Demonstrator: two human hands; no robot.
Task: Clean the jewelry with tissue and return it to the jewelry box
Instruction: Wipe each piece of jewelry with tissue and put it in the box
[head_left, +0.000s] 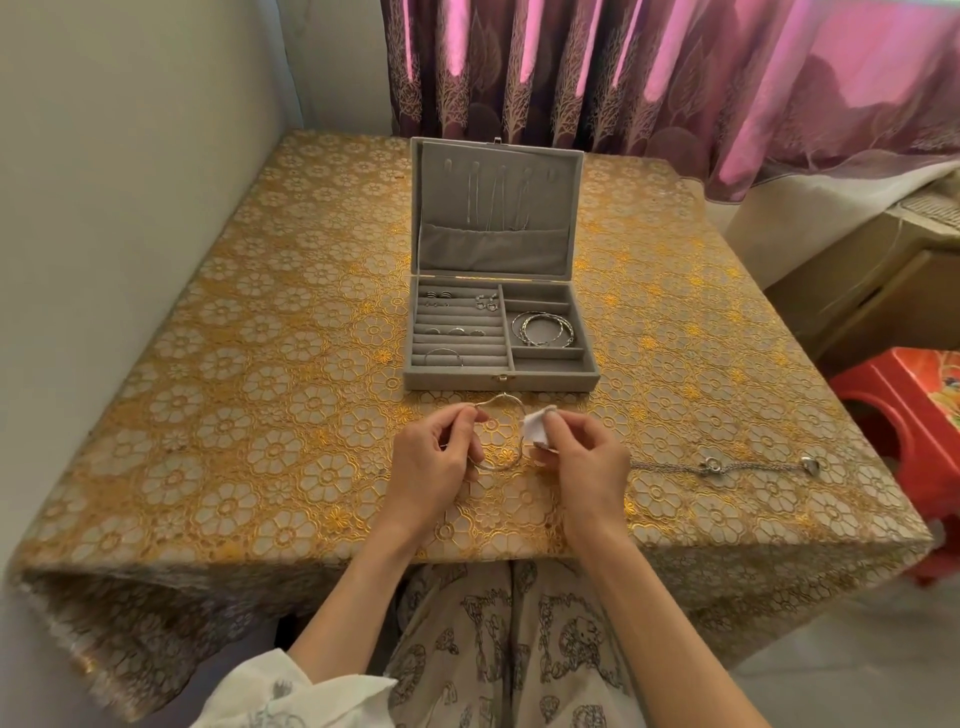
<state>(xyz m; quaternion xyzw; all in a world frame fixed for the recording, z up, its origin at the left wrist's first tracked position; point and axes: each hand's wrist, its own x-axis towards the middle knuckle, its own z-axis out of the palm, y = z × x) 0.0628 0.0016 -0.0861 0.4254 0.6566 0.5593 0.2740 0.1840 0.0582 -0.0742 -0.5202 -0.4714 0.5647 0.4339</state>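
Bangle (503, 464) right side hidden under tissue (536, 430); both hands pinching.

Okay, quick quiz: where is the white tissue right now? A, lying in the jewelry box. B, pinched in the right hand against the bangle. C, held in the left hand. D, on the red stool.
B: the right hand pinches the tissue on the bangle.

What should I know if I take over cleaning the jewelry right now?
Left hand: holds the wavy silver bangle above the table.
Right hand: pinches the white tissue against the bangle's right side.
Jewelry box: open, with rings, earrings and bangles inside.
Chain bracelet: lying on the tablecloth, right of the hands.
Left to do: finish wiping the bangle, put it in the box, return the bracelet.
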